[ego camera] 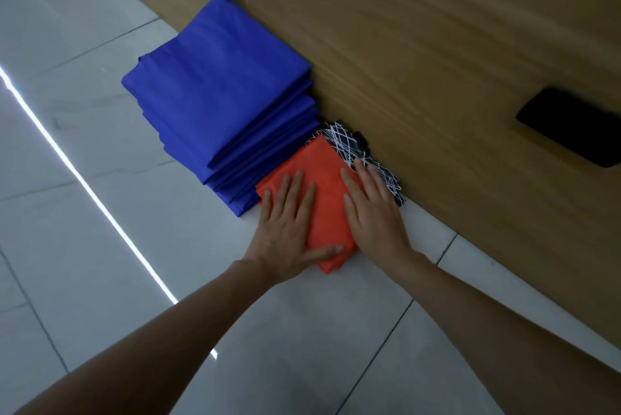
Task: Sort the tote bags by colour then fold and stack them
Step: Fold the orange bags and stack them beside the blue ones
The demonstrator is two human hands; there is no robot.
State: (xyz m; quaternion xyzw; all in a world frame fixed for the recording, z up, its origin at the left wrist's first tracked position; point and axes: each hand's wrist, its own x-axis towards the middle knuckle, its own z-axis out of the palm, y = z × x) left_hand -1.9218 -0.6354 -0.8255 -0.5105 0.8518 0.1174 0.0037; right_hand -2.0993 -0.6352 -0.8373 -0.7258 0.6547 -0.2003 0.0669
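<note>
A folded orange tote bag [322,179] lies on the white tiled floor beside a wooden cabinet. My left hand [289,230] presses flat on its left half, fingers straight and spread, thumb along the near edge. My right hand [369,209] lies flat on its right edge, fingers straight. Under the orange bag, against the cabinet, a black bag with white crossed lines [349,142] sticks out. To the left stands a tall stack of folded blue tote bags [221,92], touching the orange bag's far-left edge.
The wooden cabinet front [437,62] runs along the right, with a dark recessed handle [571,127]. White floor tiles [84,146] spread to the left and toward me, crossed by a bright strip of reflected light.
</note>
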